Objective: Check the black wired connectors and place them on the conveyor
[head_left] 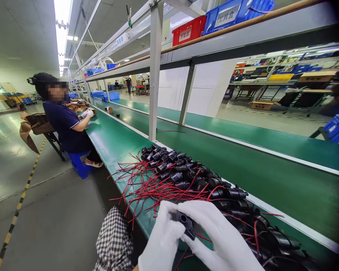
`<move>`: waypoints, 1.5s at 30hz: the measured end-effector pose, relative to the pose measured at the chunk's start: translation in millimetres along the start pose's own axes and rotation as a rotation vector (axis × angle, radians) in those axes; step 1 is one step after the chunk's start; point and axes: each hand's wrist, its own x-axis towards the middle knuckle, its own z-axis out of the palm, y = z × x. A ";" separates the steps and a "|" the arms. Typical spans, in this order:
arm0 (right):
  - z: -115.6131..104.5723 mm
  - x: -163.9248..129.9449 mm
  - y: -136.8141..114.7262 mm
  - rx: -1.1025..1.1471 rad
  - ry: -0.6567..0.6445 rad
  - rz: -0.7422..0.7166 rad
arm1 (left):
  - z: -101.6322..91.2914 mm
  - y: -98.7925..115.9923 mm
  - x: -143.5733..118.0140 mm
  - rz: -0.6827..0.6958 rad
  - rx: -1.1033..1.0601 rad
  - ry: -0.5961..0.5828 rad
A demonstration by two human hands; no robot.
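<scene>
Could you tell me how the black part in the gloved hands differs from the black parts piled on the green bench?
The held black part sits alone between the left hand and right hand, lifted off the green bench; the piled black parts lie in a long heap on it. The piled parts trail a tangle of red wires; the held one's wire is mostly hidden. Both are dark, cylindrical pieces.

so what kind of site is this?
Most likely an electronics assembly line in a factory: long green bench, a pile of black connectors with red wires, labelled parts bins on overhead racks, and gloved hands, left and right, holding one black part.
</scene>
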 end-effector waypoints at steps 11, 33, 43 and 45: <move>-0.4 4.5 6.5 0.026 0.002 0.021 | 4.4 -9.9 5.1 0.022 -0.159 0.007; -6.1 6.1 11.4 0.032 -0.029 -0.035 | 2.3 13.1 8.3 -0.006 0.008 -0.149; -13.1 13.1 13.3 0.651 -0.123 0.384 | -6.5 13.4 10.0 -0.140 -0.217 -0.356; -6.7 13.5 11.0 0.745 -0.072 0.474 | -7.9 8.2 9.0 -0.228 -0.228 -0.412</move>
